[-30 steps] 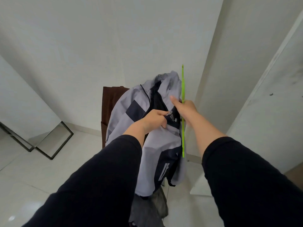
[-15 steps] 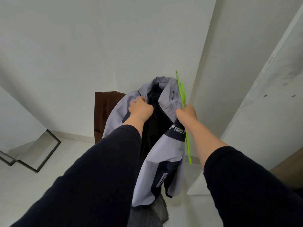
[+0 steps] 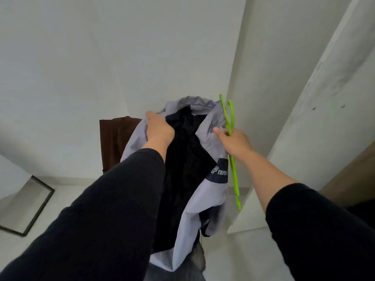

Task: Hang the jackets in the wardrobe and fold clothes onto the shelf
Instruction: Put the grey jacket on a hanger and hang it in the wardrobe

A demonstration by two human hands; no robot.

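Room: white walls, pale floor, brown cloth (image 3: 115, 138) at 9 o'clock of the jacket.
Jacket: lilac-grey and navy nylon jacket (image 3: 207, 191) held aloft; soft, light, probably slippery; take it at the collar.
Left hand (image 3: 159, 128): fingers curled round the left collar edge.
Right hand (image 3: 233, 140): fingers pinching the stiff lime-green plastic hanger (image 3: 233, 171) against the right front.

On the jacket (image 3: 205, 199), a dark navy band across the front panel carries white print: a stylised "F" logo, then capitals reading "TRIPLE-"; the rest of the word runs past the fabric's edge and cannot be read; no other lettering, number or sign is legible anywhere else.
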